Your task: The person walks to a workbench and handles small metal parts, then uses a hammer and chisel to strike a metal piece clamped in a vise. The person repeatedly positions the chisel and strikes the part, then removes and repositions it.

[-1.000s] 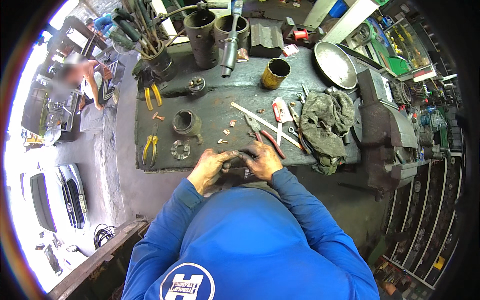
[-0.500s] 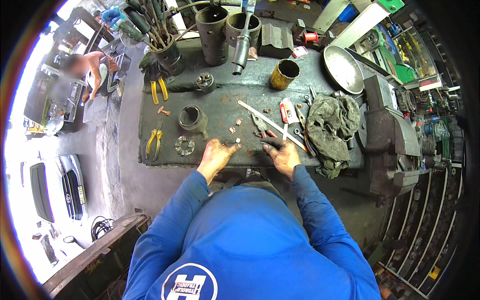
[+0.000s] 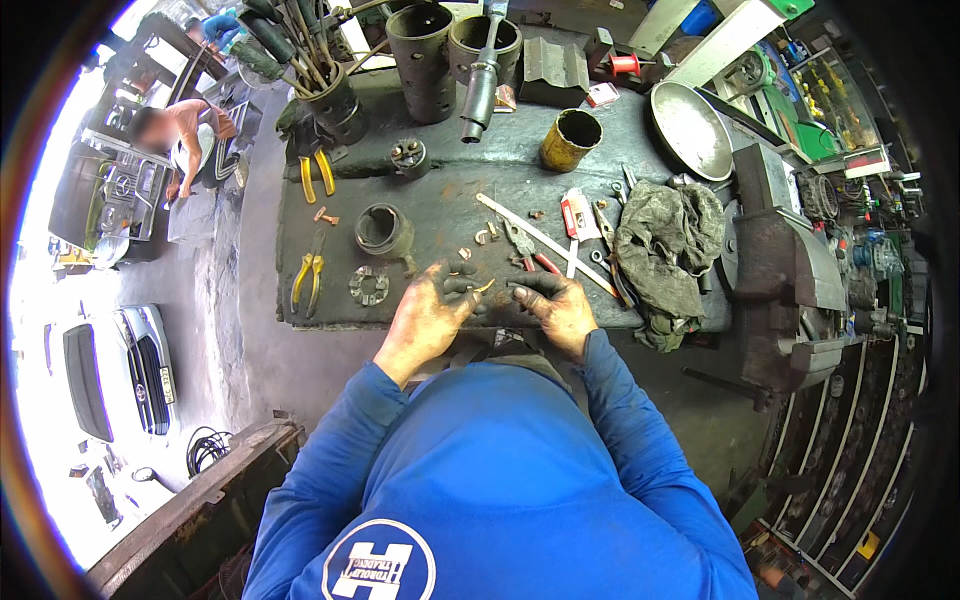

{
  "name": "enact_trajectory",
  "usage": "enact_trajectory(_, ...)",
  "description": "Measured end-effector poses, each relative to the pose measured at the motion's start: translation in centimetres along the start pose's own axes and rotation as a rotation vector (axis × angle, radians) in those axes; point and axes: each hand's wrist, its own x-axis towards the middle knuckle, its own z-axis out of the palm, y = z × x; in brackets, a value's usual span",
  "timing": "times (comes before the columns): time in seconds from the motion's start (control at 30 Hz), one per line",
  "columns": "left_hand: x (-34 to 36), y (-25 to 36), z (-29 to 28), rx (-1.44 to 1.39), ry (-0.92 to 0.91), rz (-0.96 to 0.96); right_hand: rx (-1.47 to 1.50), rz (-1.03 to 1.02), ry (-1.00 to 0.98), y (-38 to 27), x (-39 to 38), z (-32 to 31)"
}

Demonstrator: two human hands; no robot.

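Over the near edge of the workbench, my left hand pinches a small copper-coloured piece between its fingertips. Close on its right is my right hand, its thumb and forefinger drawn together; what they hold, if anything, is too small to make out. Several small copper bits lie just beyond the fingers. Past them are pliers with red handles and a pale flat strip. A ring of segments and a round metal housing sit left of my left hand.
Yellow-handled pliers lie at the bench's left. A dark rag is heaped on the right, before a large vise. Farther back stand a rusty yellow cup, a metal bowl and a pot of tools. A person works far left.
My left hand has turned and its fingers have lifted, with the copper-coloured piece now showing at their tips. My right fingertips have drawn slightly left toward it.
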Motion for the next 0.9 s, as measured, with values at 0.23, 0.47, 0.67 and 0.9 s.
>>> enact_trajectory(0.23,-0.3,0.6,-0.5,0.144,-0.023,-0.007,-0.334,-0.272,-0.016,-2.2,0.8,-0.1)
enact_trajectory(0.47,0.0,-0.1,-0.3,-0.033,-0.092,-0.03,-0.404,-0.311,-0.119,-2.9,1.4,-0.6)
enact_trajectory(0.67,0.3,-1.1,0.0,0.065,-0.039,0.15,-0.602,-0.431,-0.139,-2.7,1.4,-0.5)
enact_trajectory(0.9,0.4,-2.1,0.2,-0.813,-0.111,-0.314,-0.638,-0.408,-0.114,-3.1,0.7,1.4)
